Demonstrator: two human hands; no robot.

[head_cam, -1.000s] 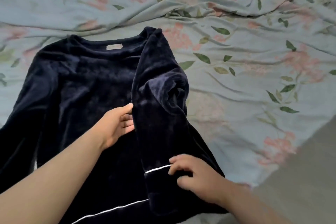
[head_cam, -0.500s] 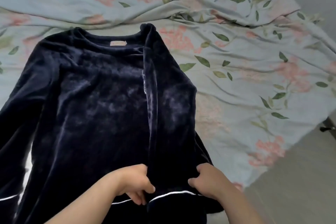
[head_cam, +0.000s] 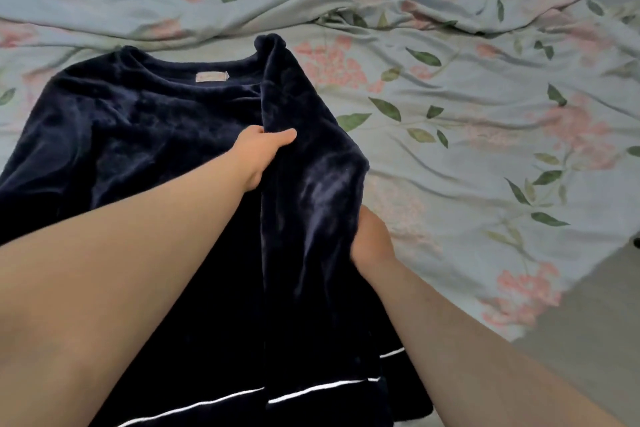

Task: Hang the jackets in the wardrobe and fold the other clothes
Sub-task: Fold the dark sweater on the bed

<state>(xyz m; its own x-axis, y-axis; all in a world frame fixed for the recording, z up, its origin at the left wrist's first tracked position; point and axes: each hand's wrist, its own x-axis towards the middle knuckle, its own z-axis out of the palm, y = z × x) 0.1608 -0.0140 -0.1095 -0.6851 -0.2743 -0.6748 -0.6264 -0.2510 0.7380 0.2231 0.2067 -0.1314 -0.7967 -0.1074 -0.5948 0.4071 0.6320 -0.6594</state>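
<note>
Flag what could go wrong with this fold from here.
1. The navy top has its hem near the edge of the bedsheet, above the floor; it may slide off.
2. The left hand pinches plush fabric, which could slip and unfold.
3. The right hand has its fingers hidden under the fold, so bunching may go unnoticed.

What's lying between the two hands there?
In the head view, only the folded-over strip of the navy top lies between the left hand and the right hand.

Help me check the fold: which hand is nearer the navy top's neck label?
Left. The left hand grips the folded flap just below-right of the neck label; the right hand sits lower, at the flap's outer edge, fingers hidden, farther off.
</note>
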